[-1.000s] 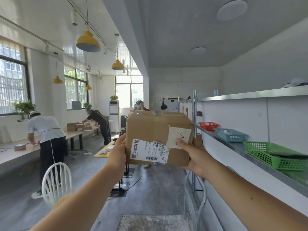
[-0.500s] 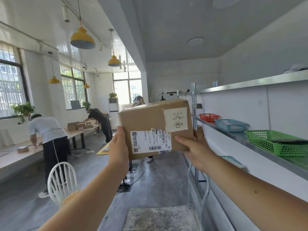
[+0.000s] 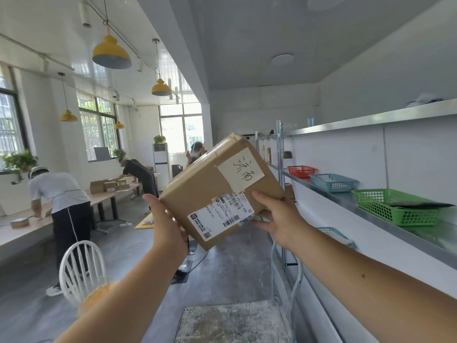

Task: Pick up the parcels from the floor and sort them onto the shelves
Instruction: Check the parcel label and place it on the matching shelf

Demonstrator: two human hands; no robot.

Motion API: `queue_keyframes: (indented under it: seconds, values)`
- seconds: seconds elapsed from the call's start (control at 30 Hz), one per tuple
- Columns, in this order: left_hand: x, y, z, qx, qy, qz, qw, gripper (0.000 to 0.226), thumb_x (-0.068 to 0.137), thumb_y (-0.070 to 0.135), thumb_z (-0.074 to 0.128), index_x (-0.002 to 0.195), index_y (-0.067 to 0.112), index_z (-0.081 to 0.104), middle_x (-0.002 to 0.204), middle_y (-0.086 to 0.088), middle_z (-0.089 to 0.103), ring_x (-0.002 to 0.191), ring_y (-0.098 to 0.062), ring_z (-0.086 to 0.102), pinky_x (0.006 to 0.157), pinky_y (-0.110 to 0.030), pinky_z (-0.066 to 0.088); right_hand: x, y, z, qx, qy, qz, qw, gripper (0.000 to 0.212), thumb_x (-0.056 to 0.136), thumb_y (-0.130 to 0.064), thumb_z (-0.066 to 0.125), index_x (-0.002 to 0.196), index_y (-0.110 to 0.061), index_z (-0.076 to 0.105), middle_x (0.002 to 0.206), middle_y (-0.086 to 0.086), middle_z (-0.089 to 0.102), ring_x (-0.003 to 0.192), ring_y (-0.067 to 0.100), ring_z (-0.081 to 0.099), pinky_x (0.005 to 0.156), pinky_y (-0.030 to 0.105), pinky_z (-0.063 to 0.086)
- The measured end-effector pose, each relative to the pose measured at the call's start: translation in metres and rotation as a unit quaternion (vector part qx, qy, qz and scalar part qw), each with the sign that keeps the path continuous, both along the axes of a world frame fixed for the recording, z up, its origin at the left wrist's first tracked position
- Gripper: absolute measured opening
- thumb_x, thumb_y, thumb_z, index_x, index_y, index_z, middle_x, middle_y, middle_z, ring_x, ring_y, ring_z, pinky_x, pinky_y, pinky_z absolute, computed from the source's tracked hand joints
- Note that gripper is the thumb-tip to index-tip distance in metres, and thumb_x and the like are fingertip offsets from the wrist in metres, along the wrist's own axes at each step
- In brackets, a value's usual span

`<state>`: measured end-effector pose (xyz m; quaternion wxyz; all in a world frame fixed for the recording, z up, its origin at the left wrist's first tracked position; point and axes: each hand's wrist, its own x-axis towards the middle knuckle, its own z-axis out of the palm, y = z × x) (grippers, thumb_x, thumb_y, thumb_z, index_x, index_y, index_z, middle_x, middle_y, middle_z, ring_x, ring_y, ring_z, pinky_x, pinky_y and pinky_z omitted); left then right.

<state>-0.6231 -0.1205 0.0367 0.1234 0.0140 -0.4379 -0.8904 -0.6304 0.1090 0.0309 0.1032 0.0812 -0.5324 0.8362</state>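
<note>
Shelves (image 3: 371, 119) beside tilted parcel (image 3: 212, 191)

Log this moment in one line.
parcel: tilted, aloft | left hand: holds left side | right hand: holds right edge | shelf: not reached

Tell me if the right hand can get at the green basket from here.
Probably yes: nothing stands between the right hand and the green basket, though that hand now grips the box.

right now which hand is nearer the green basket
Right. The right hand holds the parcel at the edge toward the green basket; the left hand holds the opposite edge.
</note>
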Motion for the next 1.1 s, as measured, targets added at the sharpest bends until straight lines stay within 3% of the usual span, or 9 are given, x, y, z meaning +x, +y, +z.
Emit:
queue_keyframes:
  seconds: [0.17,0.3,0.47,0.6,0.67,0.77,0.87,1.0,1.1]
  values:
    - [-0.008,-0.005,-0.010,0.007,-0.002,0.022,1.000,0.038,0.102,0.040,0.060,0.131,0.016,0.065,0.130,-0.015,0.071,0.103,-0.023,0.066,0.079,-0.034,0.055,0.003,0.000,0.002,-0.017,0.025,0.046,0.998,0.060,0.076,-0.025,0.082,0.133,-0.024,0.065,0.099,0.004,0.083,0.086,0.025,0.081,0.062,0.051,0.065]
    - [-0.007,-0.003,-0.021,0.005,0.012,0.017,1.000,0.029,0.105,0.025,0.055,0.132,0.030,0.062,0.127,-0.007,0.070,0.099,-0.023,0.067,0.075,-0.036,0.057,0.003,-0.003,0.001,0.029,0.027,-0.002,0.999,0.025,0.095,-0.029,0.075,0.118,-0.030,0.066,0.099,-0.001,0.084,0.101,0.026,0.077,0.073,0.046,0.063]
    - [-0.008,0.000,-0.032,-0.035,0.021,-0.006,0.999,0.032,0.104,0.028,0.055,0.131,0.032,0.074,0.135,-0.005,0.074,0.120,-0.031,0.069,0.107,-0.055,0.051,0.002,-0.004,0.003,0.041,0.008,-0.025,0.999,0.022,0.099,-0.039,0.070,0.113,-0.022,0.068,0.100,0.000,0.081,0.103,0.027,0.073,0.085,0.045,0.058]
    - [-0.008,0.002,-0.038,-0.041,0.020,-0.058,0.997,0.045,0.095,0.023,0.054,0.138,0.021,0.067,0.137,-0.015,0.069,0.107,-0.035,0.065,0.072,-0.040,0.058,0.004,-0.005,0.007,0.016,0.004,-0.004,1.000,0.055,0.092,-0.049,0.074,0.138,-0.021,0.059,0.121,0.005,0.080,0.111,0.030,0.076,0.092,0.052,0.059]
    - [-0.011,0.002,-0.041,-0.029,0.009,-0.078,0.997,0.049,0.095,0.014,0.046,0.141,0.018,0.064,0.136,-0.015,0.066,0.100,-0.033,0.065,0.065,-0.035,0.057,0.005,-0.003,0.009,0.012,0.017,0.007,1.000,0.071,0.086,-0.051,0.076,0.147,-0.022,0.055,0.130,0.007,0.078,0.120,0.031,0.075,0.100,0.057,0.058]
    - [-0.011,0.003,-0.042,-0.038,0.013,-0.090,0.995,0.051,0.096,0.018,0.046,0.142,0.031,0.064,0.143,-0.009,0.067,0.103,-0.033,0.069,0.071,-0.038,0.057,0.011,-0.001,0.009,0.080,0.022,0.006,0.997,0.047,0.099,-0.052,0.063,0.141,-0.031,0.058,0.122,-0.002,0.080,0.119,0.029,0.072,0.102,0.053,0.055]
    - [-0.003,0.007,-0.043,-0.081,0.019,-0.078,0.993,0.039,0.104,0.051,0.053,0.138,0.038,0.067,0.125,-0.001,0.079,0.100,-0.023,0.075,0.072,-0.038,0.061,0.015,0.003,0.007,0.134,0.025,0.030,0.990,0.027,0.102,-0.054,0.055,0.127,-0.048,0.066,0.110,-0.016,0.081,0.112,0.019,0.069,0.086,0.043,0.052]
    - [-0.001,0.008,-0.051,-0.139,0.038,-0.106,0.984,0.058,0.105,0.067,0.030,0.140,0.038,0.065,0.125,0.006,0.079,0.123,-0.018,0.070,0.117,-0.051,0.044,0.019,0.004,0.003,0.152,0.026,0.040,0.987,0.047,0.086,-0.063,0.059,0.131,-0.053,0.066,0.121,-0.019,0.079,0.123,0.018,0.064,0.088,0.042,0.049]
    - [0.001,0.006,-0.048,-0.149,0.046,-0.118,0.981,0.052,0.109,0.058,0.033,0.129,0.033,0.074,0.124,0.001,0.080,0.119,-0.020,0.073,0.113,-0.049,0.046,0.018,0.006,-0.001,0.132,0.001,0.020,0.991,0.060,0.086,-0.070,0.053,0.137,-0.041,0.067,0.125,-0.008,0.076,0.121,0.022,0.063,0.086,0.041,0.049]
